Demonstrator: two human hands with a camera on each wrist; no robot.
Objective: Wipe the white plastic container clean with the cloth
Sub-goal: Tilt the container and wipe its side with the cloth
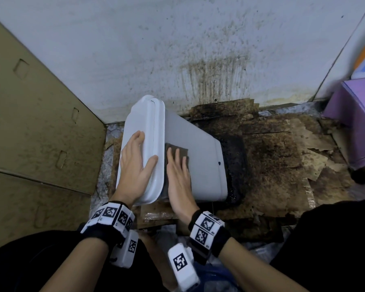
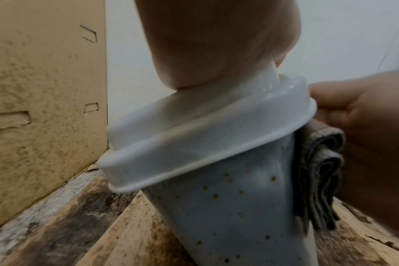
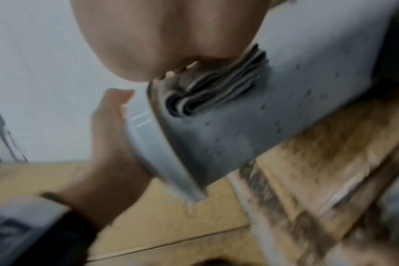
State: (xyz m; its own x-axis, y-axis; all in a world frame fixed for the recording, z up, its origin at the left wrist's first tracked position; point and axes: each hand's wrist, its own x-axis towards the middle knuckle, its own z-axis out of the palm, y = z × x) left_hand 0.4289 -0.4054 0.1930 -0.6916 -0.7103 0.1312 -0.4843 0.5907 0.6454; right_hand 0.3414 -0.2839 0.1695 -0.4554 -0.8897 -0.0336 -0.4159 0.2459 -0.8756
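Observation:
A white plastic container (image 1: 198, 157) lies tilted on the floor, its lidded end towards the left. My left hand (image 1: 135, 161) lies flat on the lid (image 1: 139, 123), fingers straight, thumb over the lid's rim. With straight fingers my right hand (image 1: 178, 171) presses a folded grey-brown cloth (image 1: 173, 149) against the container's side, just right of the rim. In the left wrist view the container wall (image 2: 228, 207) carries small brown specks and the folded cloth (image 2: 319, 176) sits beside it. The right wrist view is blurred; the cloth (image 3: 216, 86) shows under my palm.
A stained white wall (image 1: 177, 49) stands behind. Speckled cardboard boxes (image 1: 30, 123) close off the left. Dirty, torn cardboard (image 1: 282, 157) and a dark wet patch (image 1: 234, 157) cover the floor to the right. A purple box (image 1: 356, 123) stands at far right.

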